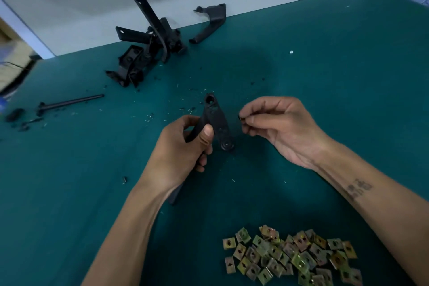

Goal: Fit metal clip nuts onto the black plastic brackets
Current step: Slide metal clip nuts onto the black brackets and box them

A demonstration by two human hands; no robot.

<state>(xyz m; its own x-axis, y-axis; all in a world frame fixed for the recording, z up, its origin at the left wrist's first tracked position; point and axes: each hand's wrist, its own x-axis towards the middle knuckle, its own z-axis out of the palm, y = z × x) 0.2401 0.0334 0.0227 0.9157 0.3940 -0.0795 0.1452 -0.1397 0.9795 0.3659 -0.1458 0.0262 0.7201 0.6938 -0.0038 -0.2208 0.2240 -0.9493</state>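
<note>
A heap of brackets (148, 49) is seen far left on the green table (325, 76), one more lying apart beside it. Nearer, a bracket (214, 118) is gripped around its shank by the left hand (185, 148), the holed end raised. It is judged light and stiff, best held mid-length. A tiny dark bit (240, 117) is pinched by the right hand (278, 127); what it is cannot be told. The clip nuts (292, 255), thin, springy and probably sharp-edged, are piled near right, best taken by their flat faces.
</note>
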